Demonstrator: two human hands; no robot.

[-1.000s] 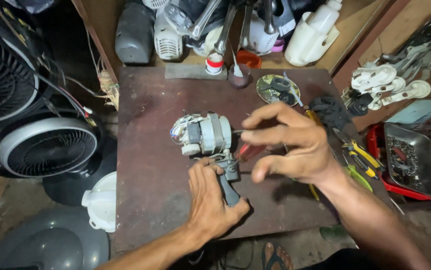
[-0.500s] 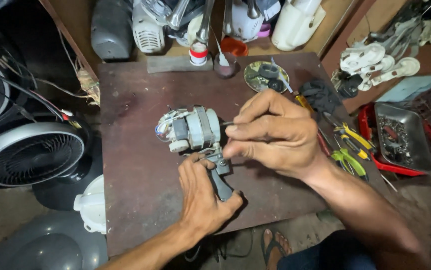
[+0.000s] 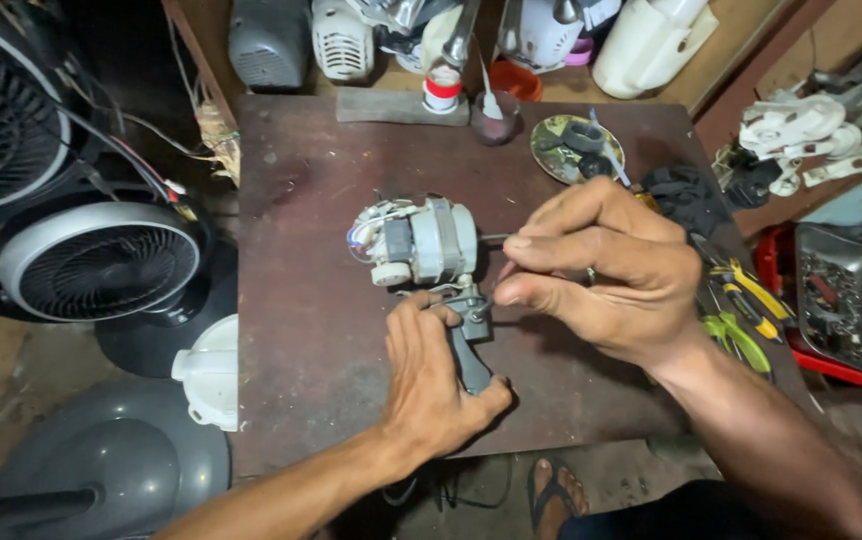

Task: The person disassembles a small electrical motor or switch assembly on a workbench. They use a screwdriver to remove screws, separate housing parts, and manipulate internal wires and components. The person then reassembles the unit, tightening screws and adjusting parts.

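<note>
Nearest the camera, the left hand [image 3: 431, 385] is wrapping closed around the dark grey neck piece [image 3: 469, 358] and pinning it flat to the table [image 3: 291, 330], thumb side tucked up by the little metal bracket [image 3: 469, 312] at its top. Just past it the right hand [image 3: 606, 270] is hovering with fingers curled in and thumb and forefinger pinching together right at that bracket; I can't tell if something small is sitting between them, it's too tiny to see. Looks to me like the fastening step at the joint where the neck is meeting the motor [image 3: 421, 243], so the next bit is probably calling for a steady pinch and a fine twist while the left keeps everything from rolling. The motor is lying on its side mid-table, long axis running left to right, shaft [image 3: 494, 238] poking out toward the right under the right hand's fingers, white wired end facing left. The neck is running near to far, pointing away from the body. Further back, pliers [image 3: 741, 300] off to the right, a round dish [image 3: 576, 150] of bits beyond
</note>
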